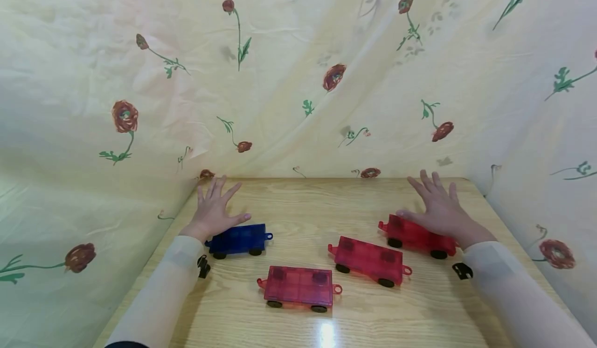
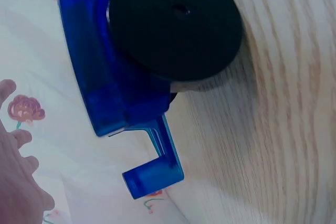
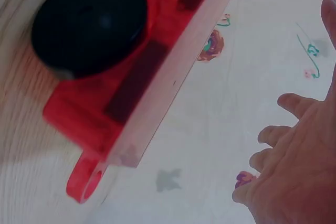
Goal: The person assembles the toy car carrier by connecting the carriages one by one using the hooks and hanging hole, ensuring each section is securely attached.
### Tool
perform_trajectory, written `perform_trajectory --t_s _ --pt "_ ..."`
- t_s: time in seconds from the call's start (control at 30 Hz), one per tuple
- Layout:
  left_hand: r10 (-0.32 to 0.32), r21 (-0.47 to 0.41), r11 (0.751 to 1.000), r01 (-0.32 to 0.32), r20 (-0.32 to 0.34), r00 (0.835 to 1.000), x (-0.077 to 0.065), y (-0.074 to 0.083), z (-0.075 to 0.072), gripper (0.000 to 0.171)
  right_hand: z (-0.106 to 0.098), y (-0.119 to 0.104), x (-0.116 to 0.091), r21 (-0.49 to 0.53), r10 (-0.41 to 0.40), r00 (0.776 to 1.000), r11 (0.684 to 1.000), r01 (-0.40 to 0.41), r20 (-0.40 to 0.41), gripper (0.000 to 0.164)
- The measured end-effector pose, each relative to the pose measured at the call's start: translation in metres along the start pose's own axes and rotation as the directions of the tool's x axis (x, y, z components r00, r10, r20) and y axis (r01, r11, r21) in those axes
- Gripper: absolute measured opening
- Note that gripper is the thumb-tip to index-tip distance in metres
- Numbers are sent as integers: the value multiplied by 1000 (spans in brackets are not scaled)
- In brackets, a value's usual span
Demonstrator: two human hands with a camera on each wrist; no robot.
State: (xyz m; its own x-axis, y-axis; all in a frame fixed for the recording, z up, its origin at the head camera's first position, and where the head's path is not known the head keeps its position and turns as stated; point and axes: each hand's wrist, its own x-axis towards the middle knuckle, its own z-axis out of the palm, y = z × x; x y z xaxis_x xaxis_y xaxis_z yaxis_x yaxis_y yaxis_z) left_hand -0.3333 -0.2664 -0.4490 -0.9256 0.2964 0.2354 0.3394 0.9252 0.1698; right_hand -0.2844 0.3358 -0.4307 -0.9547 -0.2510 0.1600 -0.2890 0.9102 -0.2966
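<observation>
Left hand (image 1: 212, 214), fingers spread, near blue wagon (image 1: 240, 240), lower left of frame. Right hand (image 1: 440, 212), fingers spread, near red wagon (image 1: 414, 238), lower right. Two pinkish wagons (image 1: 298, 287) lower center. Wagons on desk (image 1: 303, 198).

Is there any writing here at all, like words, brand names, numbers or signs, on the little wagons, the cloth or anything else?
None that can be read.
Blue wagon and three red wagons: no lettering visible.
Cloth: only printed flowers and leaves.
Table: only wood grain.
Black piece beside the left wrist: too small to tell.
</observation>
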Motion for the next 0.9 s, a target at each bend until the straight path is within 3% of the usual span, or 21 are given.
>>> perform_trajectory --t_s 0.57,0.9 --pt "9 -74 997 -11 -22 1000 -14 -3 0 102 7 -26 4 119 -57 998 991 60 -25 106" --pt "-5 -110 994 5 8 1000 -25 -1 -1 102 15 -47 4 171 -89 996 981 91 -18 108"
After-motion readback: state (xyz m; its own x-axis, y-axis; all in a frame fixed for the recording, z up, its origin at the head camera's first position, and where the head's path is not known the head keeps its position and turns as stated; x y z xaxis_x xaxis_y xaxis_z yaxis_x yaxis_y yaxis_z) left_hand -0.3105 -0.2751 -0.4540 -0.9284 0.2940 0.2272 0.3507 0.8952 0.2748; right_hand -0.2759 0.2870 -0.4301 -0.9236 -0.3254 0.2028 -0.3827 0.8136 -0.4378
